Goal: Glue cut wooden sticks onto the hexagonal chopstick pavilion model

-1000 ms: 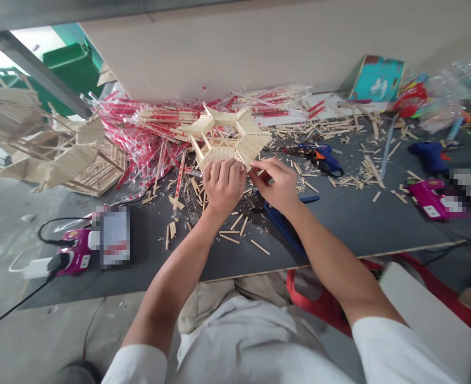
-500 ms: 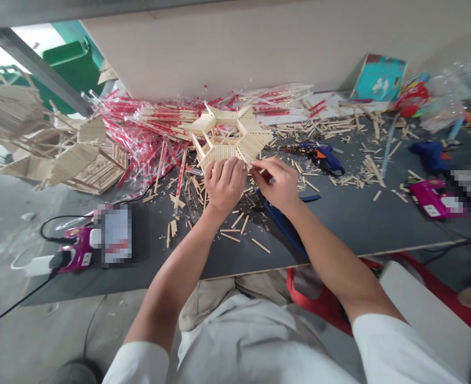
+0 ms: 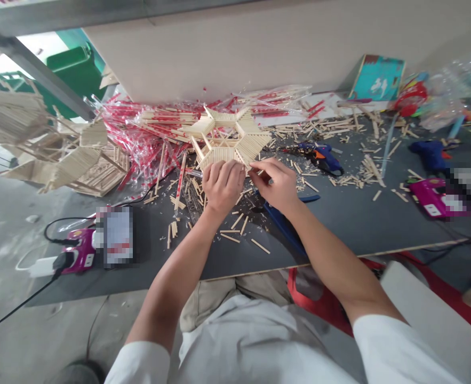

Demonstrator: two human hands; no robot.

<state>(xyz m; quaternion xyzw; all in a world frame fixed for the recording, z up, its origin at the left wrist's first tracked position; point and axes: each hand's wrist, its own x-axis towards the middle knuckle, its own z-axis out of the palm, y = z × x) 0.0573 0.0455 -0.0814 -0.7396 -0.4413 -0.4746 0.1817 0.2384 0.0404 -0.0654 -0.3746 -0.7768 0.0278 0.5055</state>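
Note:
A star-like model [image 3: 253,144] built from pale wooden sticks is held above the littered bench, with an opening in its middle. My left hand [image 3: 222,186] is closed over its near edge, fingers curled on top and the thumb hidden. At the model's near right corner, my right hand [image 3: 277,184] is closed in a pinch, thumb and forefinger touching that corner. Whether a small piece lies between those fingertips is too small to see. Beneath my right wrist rests a dark blue tool [image 3: 285,226], partly covered by the arm. Short cut sticks [image 3: 230,234] lie scattered below the hands.
Right of the model lies a blue glue gun [image 3: 325,159]; another glue gun [image 3: 429,154] is farther right. Red-and-clear wrapped sticks [image 3: 139,125] are heaped behind. A larger stick structure [image 3: 67,154] stands left. A purple power strip [image 3: 79,250] with cables sits near the left edge.
The view has shifted slightly. Both hands keep almost the same place and grip on the model; nothing else has visibly moved.

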